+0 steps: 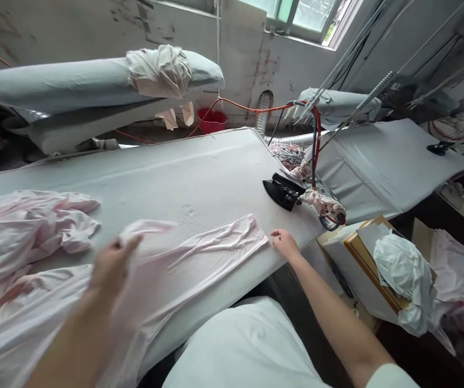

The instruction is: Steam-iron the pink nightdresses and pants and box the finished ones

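Observation:
A pale pink garment lies along the front of the padded ironing table, its narrow, wrinkled end stretched to the right. My left hand grips a raised fold of this garment; motion blurs both hand and cloth. Just past the garment's right end is my right hand, fingers loosely curled and slightly apart, with a small gap to the hem. Beyond it a black iron rests on the table, its cloth-wrapped rear end joined to hoses.
More pink cloth is heaped at the left. Behind the ironing table stand a padded sleeve board and a red bucket. Red and black hoses hang by the iron. At right, a box carries a white cloth bundle.

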Motion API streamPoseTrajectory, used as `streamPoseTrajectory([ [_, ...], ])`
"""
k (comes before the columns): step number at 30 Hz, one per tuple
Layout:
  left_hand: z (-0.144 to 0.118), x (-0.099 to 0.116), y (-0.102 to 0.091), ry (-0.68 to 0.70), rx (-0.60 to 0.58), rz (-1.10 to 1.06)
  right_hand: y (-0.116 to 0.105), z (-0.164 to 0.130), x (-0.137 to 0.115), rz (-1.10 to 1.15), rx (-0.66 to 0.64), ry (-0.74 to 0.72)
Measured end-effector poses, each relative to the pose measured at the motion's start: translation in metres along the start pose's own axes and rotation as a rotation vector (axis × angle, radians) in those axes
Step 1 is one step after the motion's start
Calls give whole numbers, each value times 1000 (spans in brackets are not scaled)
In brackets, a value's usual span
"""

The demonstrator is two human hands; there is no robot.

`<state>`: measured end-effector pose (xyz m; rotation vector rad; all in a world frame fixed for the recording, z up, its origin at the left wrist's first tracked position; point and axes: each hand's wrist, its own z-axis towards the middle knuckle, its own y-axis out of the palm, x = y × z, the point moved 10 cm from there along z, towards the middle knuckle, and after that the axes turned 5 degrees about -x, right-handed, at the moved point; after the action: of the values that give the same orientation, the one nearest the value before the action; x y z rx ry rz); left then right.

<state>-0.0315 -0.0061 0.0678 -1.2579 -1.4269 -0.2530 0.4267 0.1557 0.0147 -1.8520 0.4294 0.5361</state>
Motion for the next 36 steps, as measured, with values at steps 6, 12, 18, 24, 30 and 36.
streamPoseTrajectory([
  [6,13,42,106,-44,-296,-202,24,-15,0,-51,76,46],
  [12,8,80,151,-116,-389,-267,8,28,-46,583,-2,-34],
  [18,-15,146,197,241,-232,-103,-11,42,-92,952,-237,-132],
  [24,-86,117,325,381,-599,-59,-2,3,29,532,-245,47],
  [30,-78,75,284,320,-291,114,-112,61,-22,188,121,-387],
  [36,-58,115,372,722,-357,569,-142,158,-82,-355,276,-348],
])
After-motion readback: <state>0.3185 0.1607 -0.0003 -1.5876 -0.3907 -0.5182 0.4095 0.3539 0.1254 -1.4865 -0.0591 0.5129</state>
